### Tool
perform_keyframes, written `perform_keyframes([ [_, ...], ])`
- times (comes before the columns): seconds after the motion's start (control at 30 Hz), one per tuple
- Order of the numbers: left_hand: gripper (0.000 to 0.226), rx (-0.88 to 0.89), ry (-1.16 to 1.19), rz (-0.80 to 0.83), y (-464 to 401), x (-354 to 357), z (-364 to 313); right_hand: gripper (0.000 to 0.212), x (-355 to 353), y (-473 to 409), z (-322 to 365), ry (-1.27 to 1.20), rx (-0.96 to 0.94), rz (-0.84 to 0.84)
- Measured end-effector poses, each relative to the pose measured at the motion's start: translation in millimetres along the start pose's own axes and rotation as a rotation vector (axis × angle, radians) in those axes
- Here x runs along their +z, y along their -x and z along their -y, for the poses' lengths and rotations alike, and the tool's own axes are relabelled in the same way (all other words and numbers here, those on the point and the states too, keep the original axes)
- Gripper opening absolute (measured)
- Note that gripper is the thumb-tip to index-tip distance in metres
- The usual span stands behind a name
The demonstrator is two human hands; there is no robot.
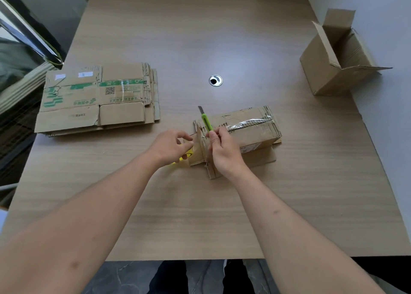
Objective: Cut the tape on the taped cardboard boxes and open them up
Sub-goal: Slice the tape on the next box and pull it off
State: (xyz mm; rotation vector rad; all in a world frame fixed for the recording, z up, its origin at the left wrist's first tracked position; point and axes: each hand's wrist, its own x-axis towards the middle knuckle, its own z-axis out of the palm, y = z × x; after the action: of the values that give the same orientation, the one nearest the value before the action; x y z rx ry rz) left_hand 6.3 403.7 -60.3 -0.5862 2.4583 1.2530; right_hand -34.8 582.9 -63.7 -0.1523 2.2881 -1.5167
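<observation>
The small taped box lies on its side near the middle of the desk, close to the person, so both hands can reach it; its near end flaps are already folded out. The right hand has its grip curled tight round the green knife, blade pointing up and away from the body, which looks safer. The left hand pinches a flap at the open end, maybe to hold the box steady. A flat pile of boxes sits to the left; an opened box stands far right, out of the way.
</observation>
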Motion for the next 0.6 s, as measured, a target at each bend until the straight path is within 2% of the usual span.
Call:
perform_keyframes([
  [0.17, 0.015, -0.063, -0.003, 0.022, 1, -7, 8, 0.030, 8, 3, -12, 0.194, 0.059, -0.066],
  [0.3, 0.011, -0.093, 0.083, 0.020, 1, -13, 10, 0.032, 10, -1, -8, 0.242, 0.055, -0.089],
  [0.6, 0.005, -0.130, 0.110, -0.026, 7, -23, -4, 0.034, 13, -4, -7, 0.297, 0.028, -0.107],
])
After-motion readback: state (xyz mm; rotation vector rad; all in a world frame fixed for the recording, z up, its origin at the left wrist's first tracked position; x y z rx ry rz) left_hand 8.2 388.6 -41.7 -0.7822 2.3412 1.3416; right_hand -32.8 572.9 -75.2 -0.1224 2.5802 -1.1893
